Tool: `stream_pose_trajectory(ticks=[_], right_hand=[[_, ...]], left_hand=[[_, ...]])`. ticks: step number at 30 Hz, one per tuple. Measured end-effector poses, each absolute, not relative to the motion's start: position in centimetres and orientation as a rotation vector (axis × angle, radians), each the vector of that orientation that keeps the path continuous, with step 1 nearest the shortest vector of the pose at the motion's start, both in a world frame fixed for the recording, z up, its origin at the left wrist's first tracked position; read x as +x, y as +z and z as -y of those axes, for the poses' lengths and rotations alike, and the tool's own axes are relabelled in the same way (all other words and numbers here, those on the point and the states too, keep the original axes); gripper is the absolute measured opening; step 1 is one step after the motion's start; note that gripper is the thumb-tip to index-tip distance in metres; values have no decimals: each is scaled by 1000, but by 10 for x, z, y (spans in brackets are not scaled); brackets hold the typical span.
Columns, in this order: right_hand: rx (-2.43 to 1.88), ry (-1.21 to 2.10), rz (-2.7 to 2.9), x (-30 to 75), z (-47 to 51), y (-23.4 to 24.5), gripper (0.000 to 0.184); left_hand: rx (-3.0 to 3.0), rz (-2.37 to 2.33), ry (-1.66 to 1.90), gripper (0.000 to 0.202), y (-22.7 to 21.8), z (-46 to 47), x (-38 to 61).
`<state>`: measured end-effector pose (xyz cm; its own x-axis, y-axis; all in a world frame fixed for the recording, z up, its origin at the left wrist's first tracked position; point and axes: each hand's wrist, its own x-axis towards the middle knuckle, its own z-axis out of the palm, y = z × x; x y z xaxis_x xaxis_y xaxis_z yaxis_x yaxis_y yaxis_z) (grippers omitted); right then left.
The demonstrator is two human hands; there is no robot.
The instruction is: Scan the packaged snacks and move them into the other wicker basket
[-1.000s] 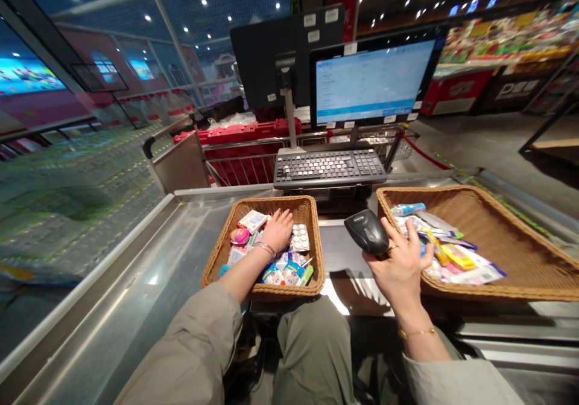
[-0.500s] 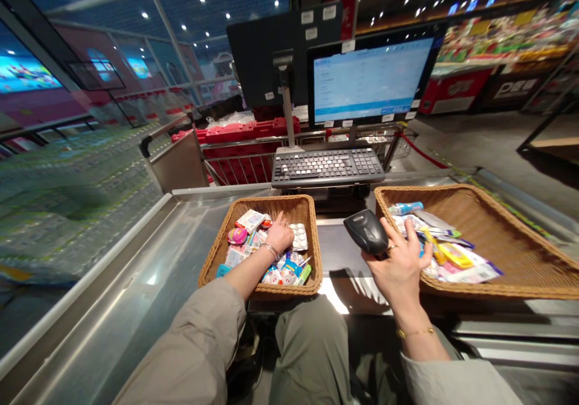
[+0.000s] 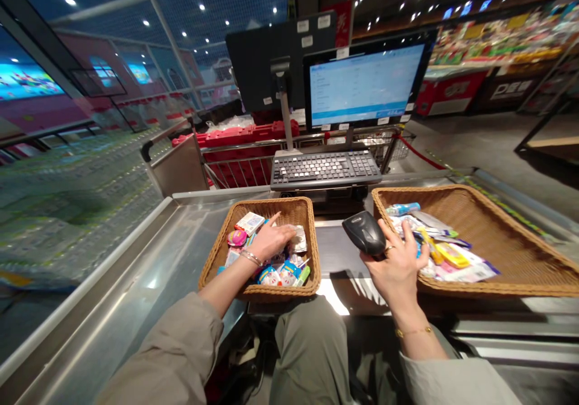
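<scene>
the right hand (image 3: 395, 266) gripped the black scanner (image 3: 364, 233); in the left basket (image 3: 315, 260), the left hand (image 3: 270, 240) spread its fingers (image 3: 274, 219) by a white pack (image 3: 300, 240), grip unclear, and crowded goods (image 3: 250, 222) might snag it if tugged.

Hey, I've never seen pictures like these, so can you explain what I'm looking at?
There's no robot here, just a person's two bare hands, seen from a camera worn on their head, looking forward and down. The right hand holds a black scanner. The left hand is inside the smaller basket, fingers at a pale packet; I can't tell if it's gripped. A larger basket of packages stands to the right. Behind are a keyboard and lit screen.
</scene>
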<state>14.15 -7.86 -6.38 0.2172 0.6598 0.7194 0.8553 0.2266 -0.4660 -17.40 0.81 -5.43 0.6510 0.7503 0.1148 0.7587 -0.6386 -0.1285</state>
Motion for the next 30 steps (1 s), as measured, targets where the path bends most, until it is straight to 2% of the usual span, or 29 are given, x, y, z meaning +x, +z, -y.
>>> stream_pose_trajectory(ticks=[3,7,13,17,19,22,24,26,30], right_hand=[[-1502,-233,1499,141,78,-65,19],[-1501,-241,1500,141,78,-67,19],[-1476,-270,1520,143,78,-70,20],[-1479,-255,1519,143,78,-69,21],[-1485,-239,1524,142,78,-68,21],[-1489,-220,1527,141,79,-67,21],[-1490,-216,1519,141,79,-68,21],[-1488,-218,1518,142,79,-69,21],[-1489,-216,1522,146,78,-71,22]], left_hand=[[-2835,908,-87,33,-54,-4,-186],[-2888,853,-107,31,-59,-7,-202],[-2674,1344,52,30,-52,-10,-201],[-2405,1710,7,31,-57,-5,-184],[-2377,1785,18,46,-63,-4,-174],[-2390,1926,106,84,-74,-7,-159],[-2385,2050,190,101,-80,-10,-151],[-2375,2131,249,106,-85,-14,-145],[-2382,2170,294,97,-93,-19,-141]])
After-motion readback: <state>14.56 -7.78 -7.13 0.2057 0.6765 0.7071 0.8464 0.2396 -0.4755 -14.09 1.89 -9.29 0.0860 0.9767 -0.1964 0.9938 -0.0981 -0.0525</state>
